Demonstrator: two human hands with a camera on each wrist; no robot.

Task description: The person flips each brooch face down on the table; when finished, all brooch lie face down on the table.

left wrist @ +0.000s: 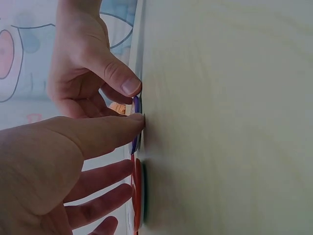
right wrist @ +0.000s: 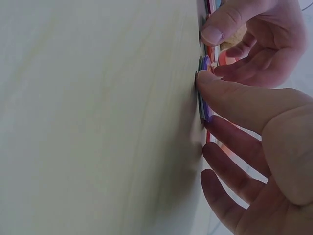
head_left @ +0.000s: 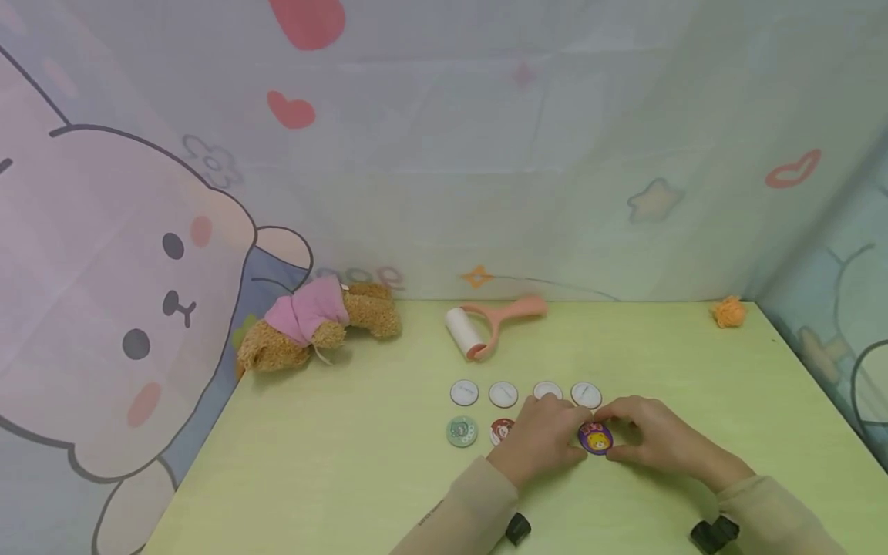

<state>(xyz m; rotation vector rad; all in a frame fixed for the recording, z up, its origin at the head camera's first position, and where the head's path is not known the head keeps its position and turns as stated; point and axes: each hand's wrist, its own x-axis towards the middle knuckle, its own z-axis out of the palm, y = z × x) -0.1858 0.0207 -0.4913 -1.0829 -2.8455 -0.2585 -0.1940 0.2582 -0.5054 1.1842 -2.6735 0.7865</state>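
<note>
A purple button badge [head_left: 595, 438] with a yellow bear lies face up on the table, between both hands. My left hand [head_left: 544, 438] holds its left side with thumb and forefinger. From the right, my right hand [head_left: 652, 438] pinches its edge the same way. In the left wrist view the left thumb [left wrist: 132, 125] overlaps the badge's edge, its other fingers spread loosely. A red badge [head_left: 501, 431], partly covered by the left hand, and a green badge [head_left: 461, 432] lie to the left. Behind them runs a row of badges with white backs [head_left: 464, 393] upward.
Farther back lies a lint roller [head_left: 463, 333] with an orange handle. A brown plush toy [head_left: 274, 347] in a pink top lies at the back left. A small orange fuzzy thing [head_left: 729, 312] sits at the far right corner. A printed cloth [head_left: 486, 169] hangs behind the table.
</note>
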